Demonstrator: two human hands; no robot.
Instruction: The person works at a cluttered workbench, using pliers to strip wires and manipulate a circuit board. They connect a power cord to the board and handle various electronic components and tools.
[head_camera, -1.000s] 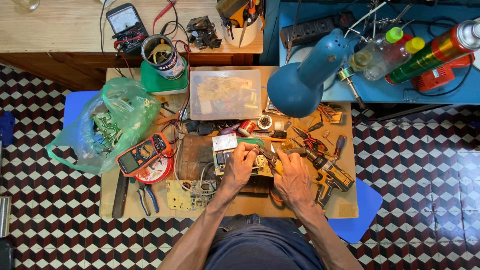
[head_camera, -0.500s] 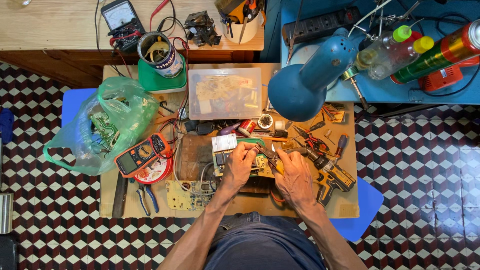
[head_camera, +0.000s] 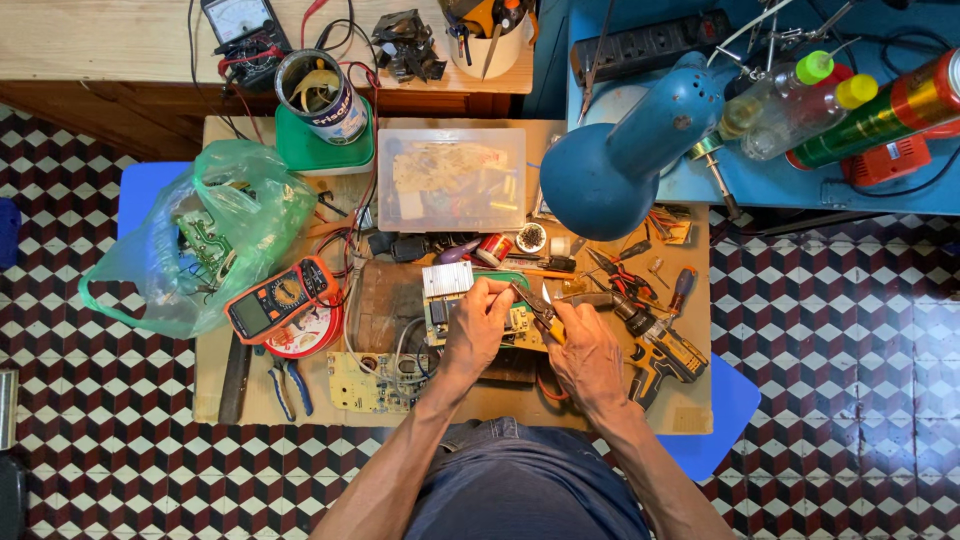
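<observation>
Two hands (head_camera: 478, 335) (head_camera: 590, 358), two multimeters (head_camera: 278, 299) (head_camera: 243, 22), one blue lamp (head_camera: 625, 150), one green plastic bag (head_camera: 200, 235), one clear box (head_camera: 452, 180).

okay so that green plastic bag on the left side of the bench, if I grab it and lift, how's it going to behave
The green plastic bag looks thin and crumpled, so it would likely sag and change shape when lifted. A circuit board shows through it, so the weight probably slumps to the bottom. Its mouth seems loosely open, so contents might slide out if tipped.

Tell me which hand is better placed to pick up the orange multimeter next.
Probably the left hand. The orange multimeter lies on its side of the circuit board, with nothing large between. The right hand holds pliers and would have to cross over.
</observation>
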